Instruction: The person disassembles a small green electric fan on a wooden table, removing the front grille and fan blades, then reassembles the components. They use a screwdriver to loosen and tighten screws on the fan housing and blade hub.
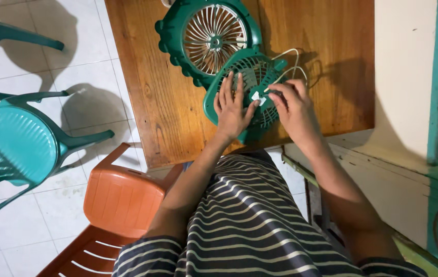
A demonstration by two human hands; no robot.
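Green fan grille (206, 36) beside hand-held housing (250, 77).

Striped shirt (navy, white), bare forearms

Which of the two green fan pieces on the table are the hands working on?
The nearer fan grille, under both the left hand and right hand. The other fan housing, with pale blades, lies untouched behind.

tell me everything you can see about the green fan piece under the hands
The green fan housing half looks like moulded plastic, rounded with a slotted grille. It lies tilted on the wooden table, overlapping the other green fan half. The left hand rests flat on it; the right hand pinches a small white part at its centre. White wires trail from it.
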